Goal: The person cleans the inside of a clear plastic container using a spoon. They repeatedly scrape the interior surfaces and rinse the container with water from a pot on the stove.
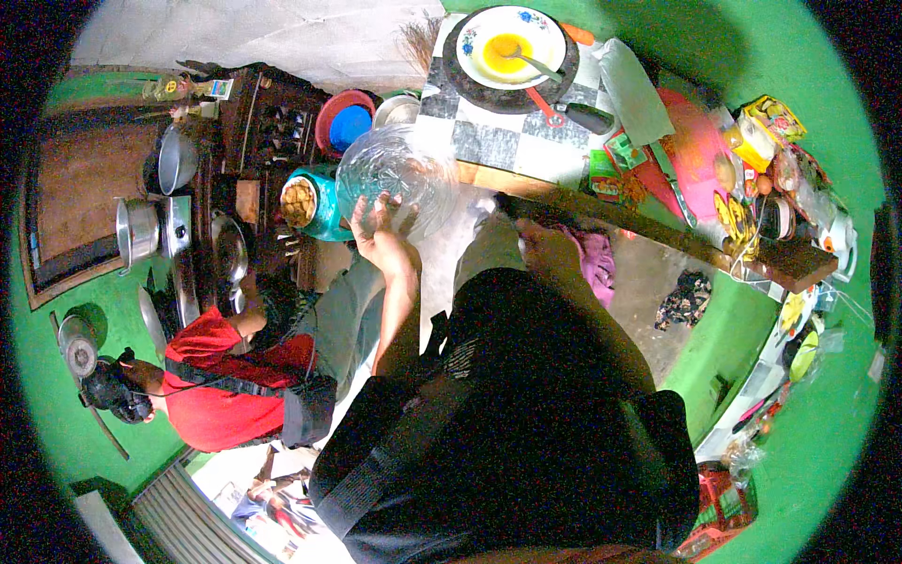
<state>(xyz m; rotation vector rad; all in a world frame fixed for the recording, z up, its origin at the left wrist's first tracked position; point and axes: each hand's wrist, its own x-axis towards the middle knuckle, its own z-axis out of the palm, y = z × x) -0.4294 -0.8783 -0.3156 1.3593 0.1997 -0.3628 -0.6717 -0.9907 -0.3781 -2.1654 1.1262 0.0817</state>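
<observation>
My left hand (pixel 384 229) grips a clear patterned bowl (pixel 398 176), its fingers spread against the near side of the bowl. The bowl is held just off the left end of the table, beside a teal container (pixel 328 204) of brown pieces. My right hand (pixel 534 240) hangs low below the table's front edge, in shadow; its fingers are not clear. On the checkered tabletop (pixel 486 144), a white floral plate (pixel 468 25) holds yellow liquid and a spoon (pixel 532 63). This plate rests on a dark round stone slab (pixel 458 95).
A co-worker in a red shirt (pixel 232 395) stands at the left by a stove (pixel 182 229) with pots. A knife (pixel 673 183), food packets (pixel 606 169) and a pink tray (pixel 694 151) lie at the right of the table. A red basin (pixel 328 120) stands behind the bowl.
</observation>
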